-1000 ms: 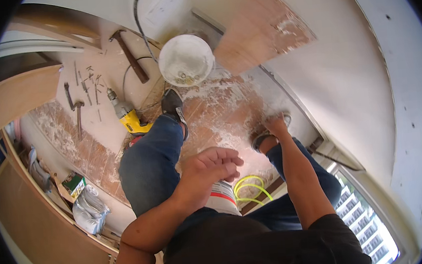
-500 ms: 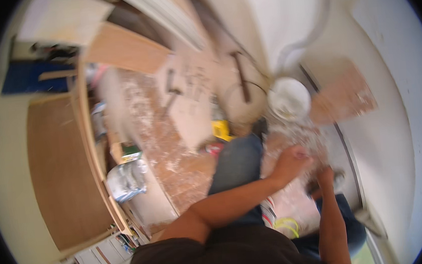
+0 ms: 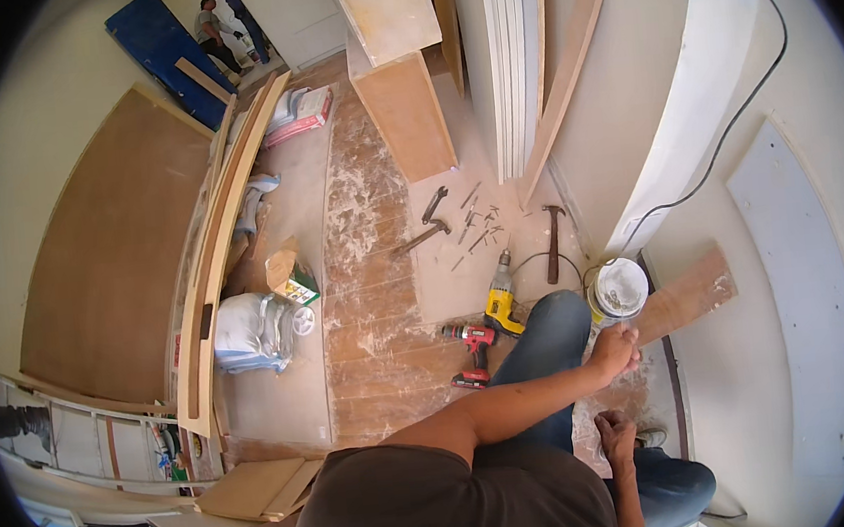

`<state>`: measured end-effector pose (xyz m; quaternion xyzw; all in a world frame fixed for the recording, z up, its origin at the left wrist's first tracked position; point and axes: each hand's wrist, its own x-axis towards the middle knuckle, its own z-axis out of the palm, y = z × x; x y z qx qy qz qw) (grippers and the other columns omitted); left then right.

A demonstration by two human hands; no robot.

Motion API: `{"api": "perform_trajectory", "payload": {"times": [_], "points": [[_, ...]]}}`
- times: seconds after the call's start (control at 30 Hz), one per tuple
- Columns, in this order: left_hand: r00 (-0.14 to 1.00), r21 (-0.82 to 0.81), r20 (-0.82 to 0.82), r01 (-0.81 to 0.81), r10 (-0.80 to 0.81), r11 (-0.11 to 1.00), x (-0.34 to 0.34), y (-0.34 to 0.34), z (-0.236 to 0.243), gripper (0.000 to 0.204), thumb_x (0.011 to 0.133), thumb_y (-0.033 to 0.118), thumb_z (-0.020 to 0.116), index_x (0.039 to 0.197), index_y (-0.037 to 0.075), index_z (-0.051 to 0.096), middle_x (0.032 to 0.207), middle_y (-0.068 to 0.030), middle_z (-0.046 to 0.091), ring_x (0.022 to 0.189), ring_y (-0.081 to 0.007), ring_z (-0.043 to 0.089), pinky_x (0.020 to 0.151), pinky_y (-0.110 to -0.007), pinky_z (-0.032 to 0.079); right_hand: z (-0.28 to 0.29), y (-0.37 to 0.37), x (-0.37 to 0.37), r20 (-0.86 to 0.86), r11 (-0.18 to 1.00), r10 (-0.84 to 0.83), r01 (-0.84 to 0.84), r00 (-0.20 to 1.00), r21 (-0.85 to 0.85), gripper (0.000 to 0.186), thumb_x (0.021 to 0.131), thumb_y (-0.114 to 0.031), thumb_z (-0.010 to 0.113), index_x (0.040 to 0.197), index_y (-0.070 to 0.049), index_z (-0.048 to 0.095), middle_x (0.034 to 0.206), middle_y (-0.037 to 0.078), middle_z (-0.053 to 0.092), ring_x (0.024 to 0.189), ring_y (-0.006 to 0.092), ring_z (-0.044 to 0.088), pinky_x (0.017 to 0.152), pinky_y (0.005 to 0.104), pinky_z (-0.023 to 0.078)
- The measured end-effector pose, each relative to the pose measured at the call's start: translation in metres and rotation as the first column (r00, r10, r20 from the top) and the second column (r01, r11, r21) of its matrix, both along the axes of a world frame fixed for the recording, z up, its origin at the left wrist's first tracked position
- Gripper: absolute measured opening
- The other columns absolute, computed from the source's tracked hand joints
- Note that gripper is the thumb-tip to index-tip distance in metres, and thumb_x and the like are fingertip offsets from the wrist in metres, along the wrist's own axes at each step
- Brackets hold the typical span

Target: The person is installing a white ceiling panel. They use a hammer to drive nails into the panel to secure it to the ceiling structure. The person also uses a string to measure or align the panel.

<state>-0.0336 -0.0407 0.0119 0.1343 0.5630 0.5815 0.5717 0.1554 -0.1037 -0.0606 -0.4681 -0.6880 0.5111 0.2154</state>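
Note:
My left hand (image 3: 613, 355) is closed, fingers curled together, just below the rim of a white bucket (image 3: 605, 293) with whitish stuff inside. Whatever it may hold is hidden. Lower down, beside my bent right leg and shoe, my right hand (image 3: 616, 435) is also closed, its fingertips pinched; I cannot make out anything in them. By my left knee lie a yellow corded drill (image 3: 501, 304) and a red cordless drill (image 3: 473, 349). A hammer (image 3: 553, 244) rests on the floor beyond the knee.
A pale board (image 3: 442, 262) carries chisels and bits, with another hammer (image 3: 425, 235) at its edge. A black cable (image 3: 732, 131) runs from the wall socket past the bucket. Long planks (image 3: 230, 250) and bags (image 3: 247, 329) line the left. A person (image 3: 214, 39) stands far off.
My view has swung, so the room appears shifted and sharper. The left hand is now closer to the bucket and farther from the right hand.

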Motion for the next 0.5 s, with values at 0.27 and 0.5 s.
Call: {"api": "perform_trajectory", "payload": {"times": [0.27,0.5], "points": [[0.929,0.199,0.257,-0.322,0.268,0.926,-0.066,-0.009,0.102,0.015,0.100,0.025,0.056,0.097,0.011,0.060,0.063,-0.0002,0.053,0.040,-0.0086,0.039,0.034,-0.027,0.031,0.023,-0.021,0.032,-0.087,0.992,-0.129,0.128,0.988,-0.018,0.016,0.092,-0.008,0.063,0.079,0.000,0.066,0.074,0.005,0.067,0.071,0.0115,0.059,0.071,0.0258,0.048],[0.898,0.275,0.308,-0.399,0.313,0.875,-0.110,-0.024,0.135,0.021,0.105,0.032,0.051,0.103,0.012,0.057,0.071,0.0021,0.049,0.053,-0.0105,0.040,0.047,-0.029,0.033,0.068,-0.013,0.031,-0.239,0.973,-0.224,0.203,0.945,-0.108,0.018,0.094,-0.016,0.067,0.081,-0.004,0.068,0.064,-0.002,0.056,0.053,0.0056,0.048,0.048,0.0229,0.037]]}}
